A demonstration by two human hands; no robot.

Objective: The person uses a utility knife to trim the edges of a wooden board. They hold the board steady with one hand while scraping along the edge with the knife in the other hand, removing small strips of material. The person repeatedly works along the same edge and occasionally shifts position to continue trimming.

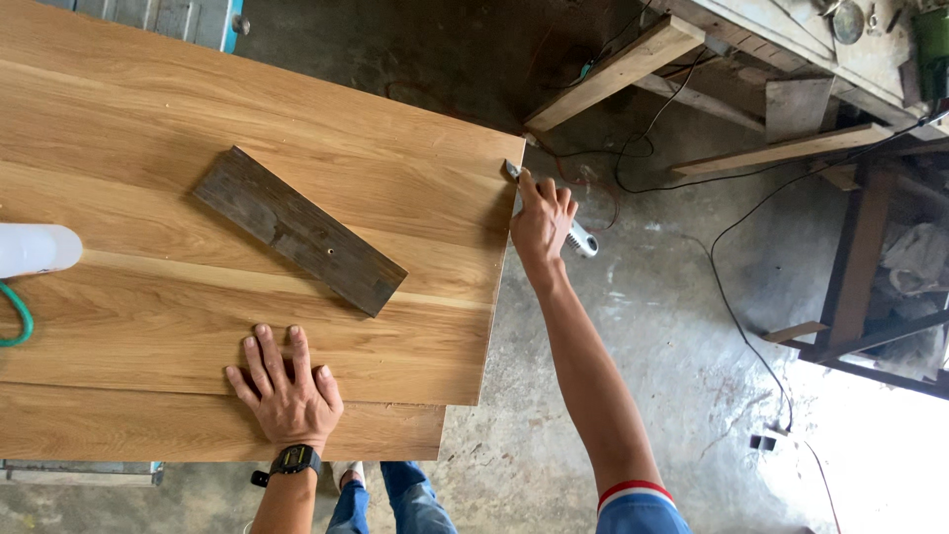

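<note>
Oak-coloured boards glued edge to edge make up the wide wooden panel (198, 129) that fills the left of my view, lying flat on a counter I can barely see beneath it. At its far left edge sits a white rounded plastic object (35, 249) with a green loop (18, 318) below it; I cannot tell what either is. My left hand (287, 391) lies palm down on the panel near its front edge, fingers spread and flat, gripping nothing, a black wristwatch (294, 460) on the wrist. Just beyond it a dark, weathered rectangular wood offcut (297, 229) rests diagonally on the panel, loose and untouched.

At the panel's right end my right hand (542, 222) is closed around a slim grey-handled cutting tool (578, 237), its tip (512, 169) set against the top corner of the end edge. I judge the panel stiff and heavy, its smooth face a little slippery under a flat palm, so pressing down suits it better than pinching; to shift it I would take the long edges. The tool looks light and hard, best held along the handle, clear of the tip. Black cables (732, 297) trail over the concrete floor (643, 396).
</note>
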